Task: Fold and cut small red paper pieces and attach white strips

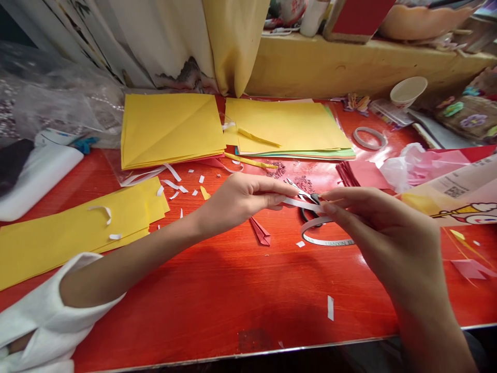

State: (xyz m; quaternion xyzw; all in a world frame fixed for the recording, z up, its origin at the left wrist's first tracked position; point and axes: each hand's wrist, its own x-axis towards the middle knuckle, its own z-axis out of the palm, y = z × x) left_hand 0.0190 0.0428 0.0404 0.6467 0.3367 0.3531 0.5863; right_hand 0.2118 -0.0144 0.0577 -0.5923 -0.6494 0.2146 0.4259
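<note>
The step in hand appears to be holding white tape [302, 205] straight, pinched by the left hand [246, 196] and the right hand [396, 235] above the red table [217, 305], and the next move likely calls for steady tension.

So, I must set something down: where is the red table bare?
One free patch of red table lies along the front, between the left forearm and the dark mark; another, between the white scrap and right forearm. Yellow paper stacks crowd the back.
</note>
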